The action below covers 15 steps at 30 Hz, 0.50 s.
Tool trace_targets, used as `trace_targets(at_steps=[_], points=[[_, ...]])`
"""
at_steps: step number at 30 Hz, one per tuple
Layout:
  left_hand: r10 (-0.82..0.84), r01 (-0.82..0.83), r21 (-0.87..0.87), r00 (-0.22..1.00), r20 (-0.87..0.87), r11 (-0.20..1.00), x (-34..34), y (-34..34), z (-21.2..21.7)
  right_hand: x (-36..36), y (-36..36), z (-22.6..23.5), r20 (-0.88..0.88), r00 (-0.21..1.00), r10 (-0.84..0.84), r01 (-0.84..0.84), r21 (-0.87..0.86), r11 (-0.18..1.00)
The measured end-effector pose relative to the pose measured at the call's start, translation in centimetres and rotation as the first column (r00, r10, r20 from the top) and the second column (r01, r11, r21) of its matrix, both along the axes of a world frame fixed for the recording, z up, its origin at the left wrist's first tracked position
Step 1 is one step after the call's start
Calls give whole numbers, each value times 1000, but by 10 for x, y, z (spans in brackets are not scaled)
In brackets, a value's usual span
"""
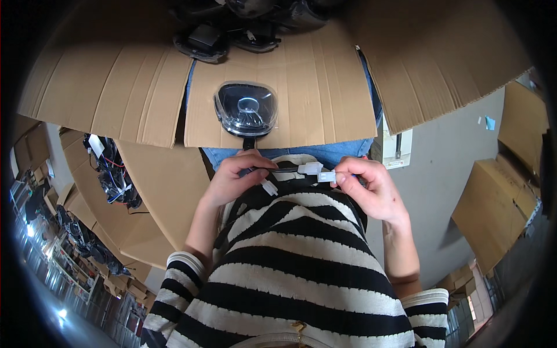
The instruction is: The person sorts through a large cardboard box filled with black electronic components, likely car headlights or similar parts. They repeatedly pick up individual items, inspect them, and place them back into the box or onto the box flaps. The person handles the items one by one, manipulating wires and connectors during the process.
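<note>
My left hand (242,173) pinches a dark cable (284,170) that ends in a white plastic connector (310,168). Between the thumb and fingertips of my right hand (369,184) is a second white connector (326,177). The two connectors lie close together, and I cannot tell whether they touch. Another small white connector (270,187) hangs just below my left hand. Beyond that hand, on the cardboard flap (325,98), rests a black lamp (246,108) with a clear domed cover and a round lens. Its black lead runs down toward my left hand.
More black lamp units (203,42) are piled at the far side of the cardboard. An open carton (156,197) at left holds dark parts with coloured wires (116,174). Cardboard boxes (499,209) stand on the grey floor (429,191) at right.
</note>
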<state>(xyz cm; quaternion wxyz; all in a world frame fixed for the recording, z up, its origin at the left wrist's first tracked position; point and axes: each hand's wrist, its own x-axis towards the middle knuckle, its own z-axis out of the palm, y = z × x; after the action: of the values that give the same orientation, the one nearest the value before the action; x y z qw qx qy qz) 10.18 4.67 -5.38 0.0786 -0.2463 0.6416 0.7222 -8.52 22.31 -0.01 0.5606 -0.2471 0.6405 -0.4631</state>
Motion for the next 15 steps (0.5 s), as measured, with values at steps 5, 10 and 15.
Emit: trace_targets(at_steps=[5, 10, 15], points=[[-13, 12, -66, 1000, -6, 998, -1, -1, 0, -3, 1, 5, 3, 1000, 7, -7, 33, 999], [-20, 16, -145, 999, -25, 989, -3, 1, 1, -1, -1, 6, -51, 998, 37, -32, 90, 995], [-42, 41, -194, 999, -1, 980, 0, 0, -1, 1, 0, 4, -371, 922, 114, -95, 68, 993]])
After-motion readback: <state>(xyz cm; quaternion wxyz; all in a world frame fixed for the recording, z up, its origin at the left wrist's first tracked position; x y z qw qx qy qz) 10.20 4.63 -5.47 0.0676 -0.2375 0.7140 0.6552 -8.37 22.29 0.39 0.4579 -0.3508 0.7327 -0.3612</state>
